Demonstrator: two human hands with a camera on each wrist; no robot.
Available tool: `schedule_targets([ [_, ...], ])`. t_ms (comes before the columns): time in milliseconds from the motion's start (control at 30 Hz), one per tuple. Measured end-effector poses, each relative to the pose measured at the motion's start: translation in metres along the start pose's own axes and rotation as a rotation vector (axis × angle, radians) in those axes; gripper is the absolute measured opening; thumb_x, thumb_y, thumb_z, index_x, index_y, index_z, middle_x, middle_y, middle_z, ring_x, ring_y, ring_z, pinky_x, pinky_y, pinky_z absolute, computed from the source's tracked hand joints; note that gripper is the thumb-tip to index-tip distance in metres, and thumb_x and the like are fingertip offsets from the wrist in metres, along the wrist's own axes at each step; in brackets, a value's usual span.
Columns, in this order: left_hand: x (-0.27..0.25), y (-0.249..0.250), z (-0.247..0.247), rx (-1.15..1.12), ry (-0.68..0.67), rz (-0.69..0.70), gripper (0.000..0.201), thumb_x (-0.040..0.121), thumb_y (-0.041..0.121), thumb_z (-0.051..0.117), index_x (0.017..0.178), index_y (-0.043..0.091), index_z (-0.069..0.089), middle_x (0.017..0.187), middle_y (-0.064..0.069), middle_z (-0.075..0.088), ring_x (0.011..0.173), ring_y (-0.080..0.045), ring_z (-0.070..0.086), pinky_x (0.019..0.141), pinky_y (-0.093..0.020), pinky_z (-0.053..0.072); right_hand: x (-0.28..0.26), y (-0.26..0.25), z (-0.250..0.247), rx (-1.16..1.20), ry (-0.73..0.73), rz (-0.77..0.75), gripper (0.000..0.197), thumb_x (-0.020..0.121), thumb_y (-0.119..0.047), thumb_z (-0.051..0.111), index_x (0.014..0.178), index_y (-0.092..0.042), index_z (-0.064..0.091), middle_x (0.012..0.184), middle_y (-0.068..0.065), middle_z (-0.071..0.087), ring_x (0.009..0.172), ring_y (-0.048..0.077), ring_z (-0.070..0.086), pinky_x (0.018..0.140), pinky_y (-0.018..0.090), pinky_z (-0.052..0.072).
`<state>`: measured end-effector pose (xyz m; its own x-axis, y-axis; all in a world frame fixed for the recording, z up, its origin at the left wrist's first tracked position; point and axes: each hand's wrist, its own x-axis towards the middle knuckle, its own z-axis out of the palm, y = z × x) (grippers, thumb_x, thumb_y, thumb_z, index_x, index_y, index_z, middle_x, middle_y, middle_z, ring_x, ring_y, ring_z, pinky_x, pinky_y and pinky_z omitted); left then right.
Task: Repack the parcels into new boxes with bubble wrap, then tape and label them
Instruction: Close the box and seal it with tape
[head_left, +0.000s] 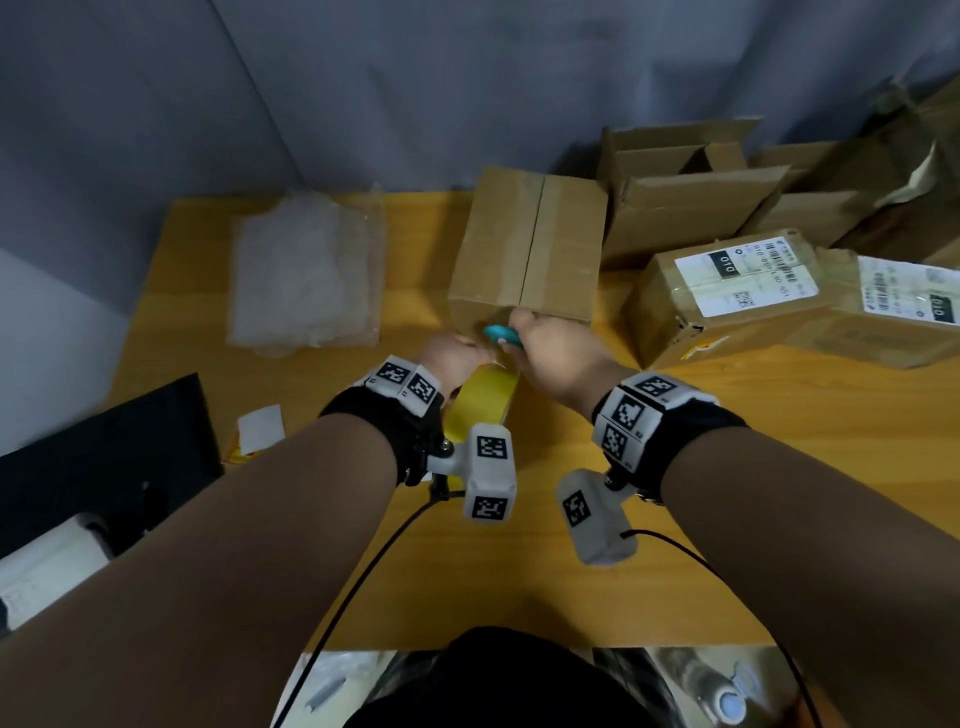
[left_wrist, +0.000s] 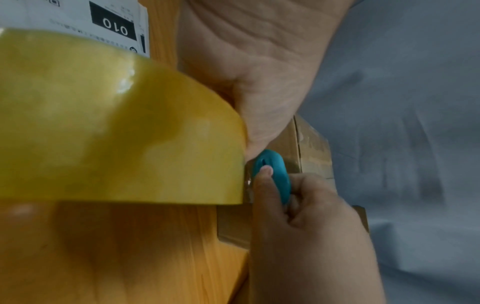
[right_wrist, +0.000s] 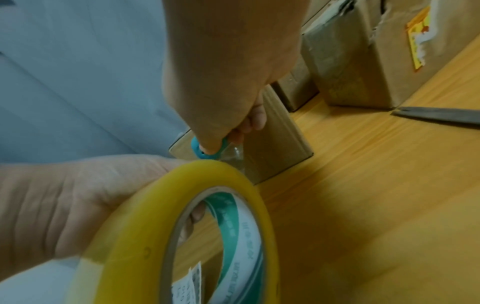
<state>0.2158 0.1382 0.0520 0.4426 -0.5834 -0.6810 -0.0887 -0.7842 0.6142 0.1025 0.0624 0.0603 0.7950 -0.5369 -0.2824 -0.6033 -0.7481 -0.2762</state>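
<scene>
head view: the closed box (head_left: 527, 249) lies at twelve o'clock from both hands, its long axis and taped centre seam running from twelve to six, straight toward the person. the left hand (head_left: 457, 358) grasps the yellow tape roll (head_left: 480, 402) just at six o'clock of the box's near face. the right hand (head_left: 558, 358) is clenched round a small teal cutter (head_left: 500, 332) and sits touching that near face, nearer the seam than the left. bubble wrap (head_left: 306, 270) lies at ten o'clock on the table (head_left: 779, 467), labelled parcels (head_left: 737, 291) at two.

left wrist view: the roll fills the frame; at its three o'clock edge a short clear strip bridges to the box, and the right hand's fingers (left_wrist: 265, 185) pinch the teal cutter against it.

right wrist view: the left hand's fingers (right_wrist: 197, 214) hook through the roll's core; the cutter sits at twelve o'clock of the roll, on the strip, with the box face just behind.

my judgement: the cut must run across the strip, between roll and box, with the left holding tension toward six.
</scene>
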Motion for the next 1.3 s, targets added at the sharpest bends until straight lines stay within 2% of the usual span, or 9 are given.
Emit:
schedule_targets([
  [67,0.000,0.000,0.001,-0.022,0.014,-0.009,0.038,0.088,0.024,0.065,0.121,0.005,0.061,0.119,-0.015,0.062,0.107,-0.031,0.060,0.082,-0.034,0.047,0.003,-0.002,0.000,-0.106,-0.017,-0.017,0.025,0.099,-0.017,0.042,0.123,-0.009,0.041,0.111,0.014,0.063,0.095,0.033,0.062,0.063,0.032,0.040],
  [133,0.000,0.000,0.002,-0.024,0.025,-0.011,0.037,0.088,0.023,0.064,0.120,0.004,0.061,0.120,-0.014,0.062,0.108,-0.030,0.058,0.078,-0.029,0.043,0.004,-0.001,0.000,-0.133,-0.029,-0.024,0.027,0.099,-0.014,0.043,0.125,-0.008,0.041,0.111,0.014,0.063,0.095,0.033,0.062,0.063,0.033,0.043],
  [200,0.001,0.000,0.004,-0.036,0.038,-0.018,0.041,0.087,0.023,0.066,0.122,0.003,0.059,0.123,-0.013,0.060,0.111,-0.028,0.056,0.078,-0.027,0.039,0.002,0.002,0.000,-0.072,-0.030,-0.027,0.026,0.100,-0.016,0.042,0.124,-0.008,0.042,0.113,0.015,0.063,0.097,0.033,0.062,0.067,0.033,0.043],
  [333,0.003,0.004,0.006,-0.066,0.032,-0.074,0.056,0.085,0.024,0.069,0.132,0.002,0.049,0.133,-0.014,0.053,0.118,-0.030,0.052,0.093,-0.034,0.041,-0.007,0.011,0.000,0.002,-0.025,-0.037,0.033,0.102,-0.024,0.035,0.132,-0.012,0.044,0.118,0.017,0.061,0.104,0.036,0.059,0.079,0.038,0.046],
  [400,0.005,0.004,0.006,-0.062,0.027,-0.087,0.056,0.084,0.024,0.070,0.132,0.003,0.051,0.130,-0.015,0.056,0.115,-0.030,0.054,0.091,-0.033,0.043,-0.009,0.013,0.000,0.002,-0.033,-0.030,0.032,0.101,-0.023,0.038,0.130,-0.013,0.046,0.118,0.017,0.060,0.104,0.035,0.058,0.082,0.039,0.047],
  [600,0.006,0.004,0.005,-0.001,0.042,-0.065,0.051,0.087,0.024,0.066,0.130,0.002,0.052,0.130,-0.015,0.055,0.115,-0.030,0.054,0.094,-0.033,0.042,0.001,0.005,0.003,-0.005,-0.027,-0.005,0.024,0.098,-0.015,0.043,0.121,-0.007,0.041,0.111,0.017,0.062,0.097,0.034,0.061,0.070,0.033,0.042],
  [833,0.009,0.002,0.006,0.051,0.024,-0.024,0.034,0.087,0.020,0.064,0.116,0.002,0.065,0.120,-0.015,0.062,0.111,-0.030,0.058,0.091,-0.033,0.044,0.011,0.001,0.007,-0.110,-0.071,-0.043,0.026,0.097,-0.009,0.044,0.122,-0.008,0.042,0.112,0.016,0.060,0.099,0.034,0.060,0.068,0.034,0.042],
  [933,0.010,0.004,0.008,0.074,0.033,-0.020,0.031,0.087,0.019,0.063,0.113,0.003,0.067,0.118,-0.015,0.064,0.109,-0.030,0.058,0.087,-0.032,0.045,0.010,0.001,0.005,-0.137,-0.068,-0.068,0.023,0.096,-0.008,0.042,0.119,-0.008,0.045,0.111,0.016,0.060,0.100,0.033,0.059,0.069,0.034,0.040],
  [1300,0.009,0.010,0.012,0.116,0.018,-0.024,0.036,0.088,0.021,0.063,0.116,-0.001,0.063,0.123,-0.017,0.061,0.114,-0.032,0.056,0.100,-0.039,0.043,-0.002,0.006,0.001,-0.206,-0.105,-0.059,0.024,0.098,-0.009,0.042,0.120,-0.011,0.049,0.113,0.014,0.060,0.101,0.031,0.059,0.078,0.037,0.046],
])
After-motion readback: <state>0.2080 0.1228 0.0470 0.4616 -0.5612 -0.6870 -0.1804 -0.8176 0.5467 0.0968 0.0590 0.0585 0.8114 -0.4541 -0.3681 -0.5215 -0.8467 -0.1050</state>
